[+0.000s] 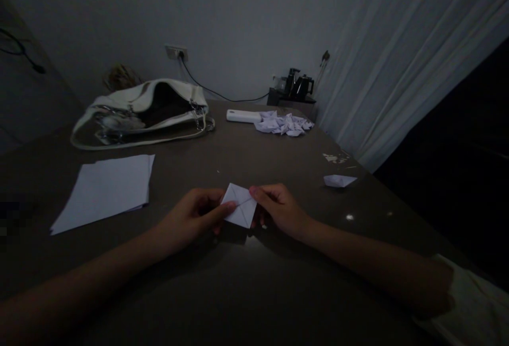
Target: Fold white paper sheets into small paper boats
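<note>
Between my two hands is a small folded paper square (pixel 243 212), held just over the dark table and turned so a corner points up. A crease line runs across its face. My left hand (pixel 201 213) pinches its left side, thumb on top and fingers underneath. At its upper right corner, my right hand (pixel 278 205) grips it with the thumb on the face; the other fingers are partly hidden behind. A single folded paper boat (pixel 339 180) lies apart to the right of my right hand.
A stack of white paper sheets (pixel 107 189) lies at left. Behind it rests a white handbag (pixel 155 105). Several folded paper pieces (pixel 284 123) are heaped at the back beside a long white object (pixel 242 116). Paper scraps (pixel 335 158) lie near the right edge, by a curtain (pixel 382 60).
</note>
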`<state>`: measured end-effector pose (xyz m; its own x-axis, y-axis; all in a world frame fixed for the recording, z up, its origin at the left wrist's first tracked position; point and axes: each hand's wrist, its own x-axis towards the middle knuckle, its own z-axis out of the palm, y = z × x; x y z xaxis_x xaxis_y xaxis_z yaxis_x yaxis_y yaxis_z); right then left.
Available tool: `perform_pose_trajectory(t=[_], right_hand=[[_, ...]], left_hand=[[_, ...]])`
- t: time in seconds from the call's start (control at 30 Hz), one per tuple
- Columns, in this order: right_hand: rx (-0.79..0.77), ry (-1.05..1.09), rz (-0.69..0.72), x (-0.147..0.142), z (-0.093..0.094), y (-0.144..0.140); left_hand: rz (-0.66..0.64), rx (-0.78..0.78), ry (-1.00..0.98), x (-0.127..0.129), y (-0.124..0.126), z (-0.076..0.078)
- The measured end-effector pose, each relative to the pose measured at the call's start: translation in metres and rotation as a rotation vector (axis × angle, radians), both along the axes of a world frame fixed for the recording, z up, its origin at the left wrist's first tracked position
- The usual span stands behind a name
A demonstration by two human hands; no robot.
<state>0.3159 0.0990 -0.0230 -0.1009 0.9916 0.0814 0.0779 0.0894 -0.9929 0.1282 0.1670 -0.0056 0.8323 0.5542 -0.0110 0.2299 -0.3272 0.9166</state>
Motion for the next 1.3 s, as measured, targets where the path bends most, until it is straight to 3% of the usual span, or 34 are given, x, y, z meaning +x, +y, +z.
perform_pose_trajectory(t=[0.2, 0.4, 0.93, 1.3], right_hand=[[0.030, -0.062, -0.064, 0.0015, -0.0004, 0.0005], [0.041, 0.033, -0.145, 0.0036, -0.0047, 0.0040], [0.046, 0.033, -0.045, 0.0033, -0.0035, 0.0030], [-0.009, 0.105, 0.015, 0.0025, -0.0016, 0.0042]], left_hand=[[0.043, 0.016, -0.040, 0.0009, -0.0020, 0.0007], [0.170, 0.110, 0.001, 0.0011, 0.0003, 0.0009], [0.193, -0.037, -0.141, 0.0011, 0.0024, -0.0066], [0.154, 0.194, -0.124, 0.0007, 0.0029, -0.0075]])
